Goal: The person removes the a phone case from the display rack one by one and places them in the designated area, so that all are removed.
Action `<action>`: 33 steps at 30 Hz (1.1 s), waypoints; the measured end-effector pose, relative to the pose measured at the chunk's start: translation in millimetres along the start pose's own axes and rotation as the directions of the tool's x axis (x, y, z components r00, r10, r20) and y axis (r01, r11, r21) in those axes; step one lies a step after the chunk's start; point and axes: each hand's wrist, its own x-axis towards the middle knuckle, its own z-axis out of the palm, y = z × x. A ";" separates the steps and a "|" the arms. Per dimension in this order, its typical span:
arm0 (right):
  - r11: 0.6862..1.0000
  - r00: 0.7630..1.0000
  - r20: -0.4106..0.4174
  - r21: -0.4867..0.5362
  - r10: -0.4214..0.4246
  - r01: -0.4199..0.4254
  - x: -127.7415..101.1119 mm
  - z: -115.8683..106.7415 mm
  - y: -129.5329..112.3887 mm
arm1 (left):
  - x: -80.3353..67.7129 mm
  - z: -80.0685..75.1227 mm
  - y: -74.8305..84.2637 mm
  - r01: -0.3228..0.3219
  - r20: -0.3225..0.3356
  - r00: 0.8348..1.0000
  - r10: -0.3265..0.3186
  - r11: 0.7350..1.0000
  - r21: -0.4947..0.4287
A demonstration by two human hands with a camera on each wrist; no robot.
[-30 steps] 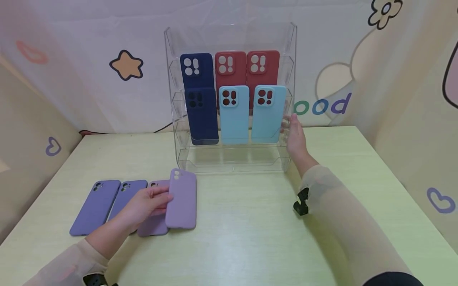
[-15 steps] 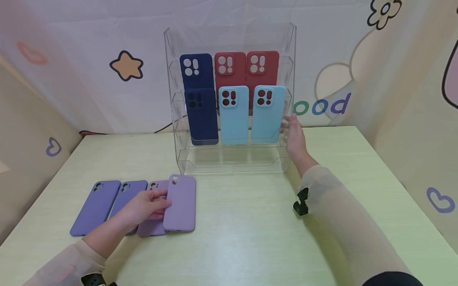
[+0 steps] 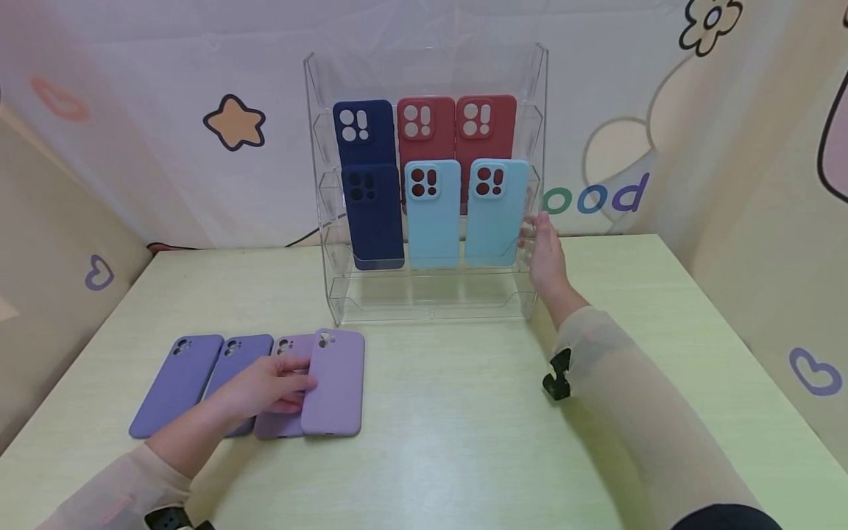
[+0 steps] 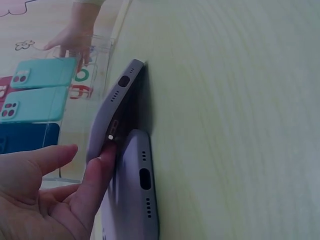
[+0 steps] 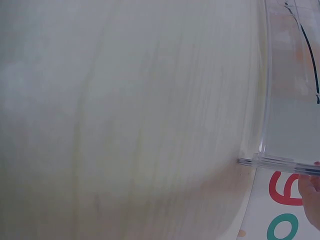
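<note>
By my count you looked a bit past halfway: six phone cases stood in the clear plastic tiered rack at the far side of the table, and four weren't in it. Racked: two navy ones on the left, two matte red ones behind, and two pale blue ones in front of those.

Not racked: the matte light-purple case, near left, tilted, right edge down, left edge raised over a darker lilac case, plus two blue-violet cases further left. Your left hand had that raised edge between thumb and fingers, one fingertip tucked under, though I couldn't judge how firmly. Your right hand was against the rack's right side; gripping or just resting, I couldn't tell.
</note>
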 end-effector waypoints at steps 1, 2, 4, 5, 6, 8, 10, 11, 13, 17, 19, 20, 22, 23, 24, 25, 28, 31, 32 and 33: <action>1.000 1.000 0.001 0.000 -0.002 0.002 -0.2 -0.1 -0.1 | -0.1 -0.9 0.3 0.002 0.004 1.000 -0.002 1.000 0.006; 1.000 1.000 0.003 0.000 -0.004 0.004 -0.3 -0.2 -0.2 | -0.1 -1.6 0.7 0.006 0.005 1.000 -0.006 1.000 0.008; 1.000 1.000 0.006 0.000 -0.005 0.005 -0.6 -0.4 -0.4 | -0.7 -2.6 2.1 0.012 0.010 1.000 -0.012 1.000 0.016; 1.000 1.000 0.008 0.002 -0.005 0.005 -0.7 -0.4 -0.5 | -1.0 -3.2 2.9 0.015 0.013 1.000 -0.015 1.000 0.021; 1.000 1.000 0.009 -0.001 -0.005 0.005 -0.8 -0.5 -0.6 | -1.5 -3.7 3.7 0.014 0.018 1.000 -0.014 1.000 0.026; 1.000 1.000 0.010 -0.005 -0.004 0.004 -1.4 -0.7 -1.1 | -2.5 -4.5 5.6 0.016 0.027 0.999 -0.017 0.999 0.030; 1.000 1.000 0.010 -0.009 -0.006 0.006 -1.4 -0.5 -1.1 | -3.6 -5.5 7.4 0.016 0.039 0.999 -0.018 0.999 0.040; 1.000 1.000 0.009 -0.007 -0.008 0.008 -1.2 -0.4 -0.9 | -4.1 -6.1 8.1 0.016 0.047 0.999 -0.018 0.999 0.044; 1.000 1.000 0.007 0.001 -0.010 0.010 -0.8 -0.2 -0.5 | -4.9 -7.1 9.5 0.016 0.065 0.998 -0.019 0.999 0.049; 1.000 1.000 0.003 0.014 -0.010 0.010 0.6 0.5 0.2 | -5.3 -9.0 11.5 0.015 0.090 0.996 -0.020 0.999 0.053; 1.000 1.000 0.003 0.016 -0.008 0.008 0.7 0.4 0.1 | -5.2 -9.8 12.1 0.015 0.094 0.995 -0.020 0.999 0.052; 1.000 1.000 0.004 0.012 -0.006 0.006 0.7 0.5 0.1 | -5.2 -10.2 12.3 0.017 0.092 0.996 -0.022 0.999 0.052; 1.000 1.000 0.007 0.006 -0.002 0.002 0.1 0.2 -0.3 | -5.2 -10.7 12.6 0.022 0.088 0.996 -0.027 0.998 0.051; 1.000 1.000 0.009 0.004 -0.001 0.001 -0.2 0.1 -0.5 | -5.2 -10.9 12.6 0.022 0.090 0.996 -0.027 0.998 0.052; 1.000 1.000 0.012 0.006 0.000 0.000 -0.5 0.0 -0.9 | -5.4 -11.0 12.7 0.023 0.090 0.996 -0.028 0.998 0.055; 1.000 1.000 0.013 0.004 0.002 -0.002 -0.8 0.1 -1.2 | -5.5 -11.0 12.9 0.025 0.091 0.995 -0.030 0.998 0.057; 1.000 1.000 0.016 0.012 0.007 -0.008 -1.2 -0.1 -2.1 | -5.7 -10.7 13.3 0.027 0.093 0.995 -0.033 0.997 0.067; 1.000 1.000 0.014 0.016 0.009 -0.009 -0.8 0.2 -2.1 | -5.6 -10.2 13.7 0.020 0.092 0.995 -0.027 0.997 0.076; 1.000 1.000 0.012 0.015 0.009 -0.009 -0.6 0.3 -2.0 | -5.4 -9.9 13.8 0.014 0.091 0.996 -0.021 0.997 0.079; 1.000 1.000 0.011 0.015 0.009 -0.009 -0.3 0.5 -1.6 | -5.3 -9.3 13.9 0.002 0.093 0.996 -0.010 0.996 0.084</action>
